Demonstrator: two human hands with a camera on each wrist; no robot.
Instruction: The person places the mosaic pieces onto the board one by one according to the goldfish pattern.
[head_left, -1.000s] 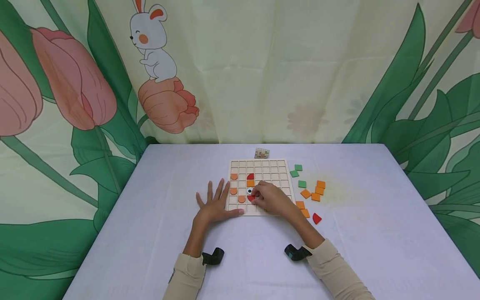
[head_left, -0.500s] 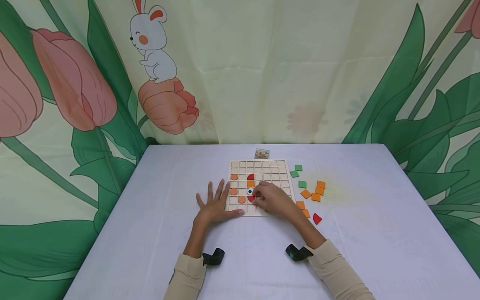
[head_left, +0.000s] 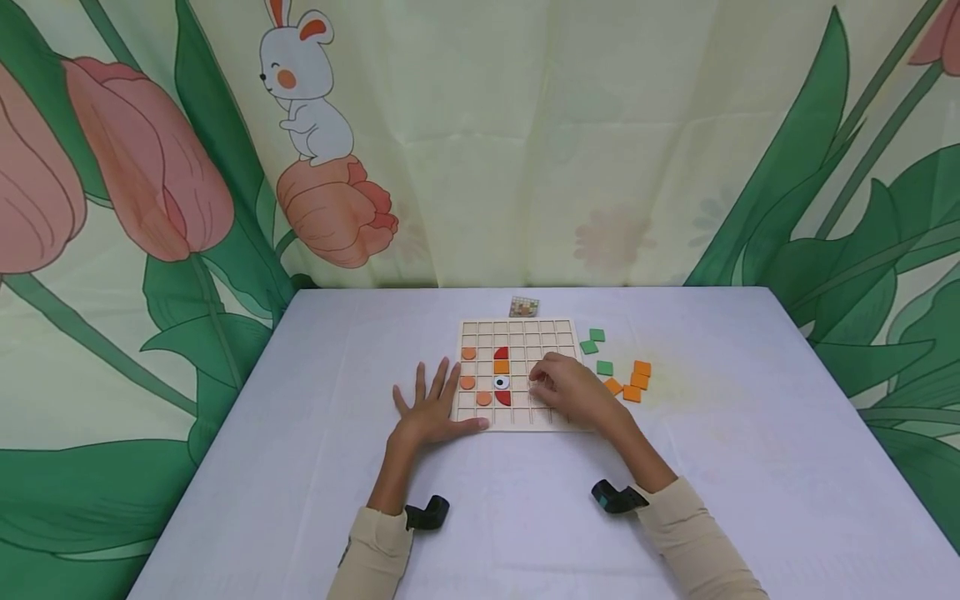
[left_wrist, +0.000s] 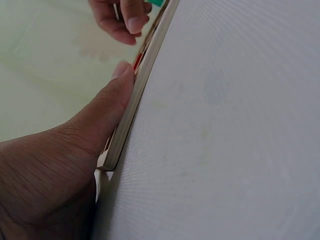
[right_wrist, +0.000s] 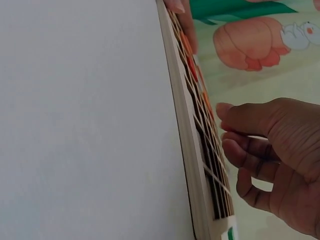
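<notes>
A pale wooden grid board (head_left: 517, 417) lies on the table. My left hand (head_left: 429, 417) is spread at its left side, the thumb (left_wrist: 117, 92) resting on the near edge. Above the board's right half, my right hand (head_left: 573, 390) hovers with loosely bent fingers, and no piece shows between them in the right wrist view. In the board's cells sit several orange discs (head_left: 483, 399), an orange square (head_left: 501, 367), a white eye disc (head_left: 502, 382), an upper red quarter-round piece (head_left: 501, 353) and a lower red quarter-round piece (head_left: 503, 398).
Right of the board lie several green squares (head_left: 597, 335) and loose orange squares (head_left: 632, 394); the right forearm hides part of that area. A small patterned card (head_left: 523, 307) lies behind the board. A printed curtain (head_left: 525, 167) hangs beyond the table's far edge.
My right hand has moved right, away from the eye disc and the lower red piece, which both now show fully on the board. The left hand stays in place.
</notes>
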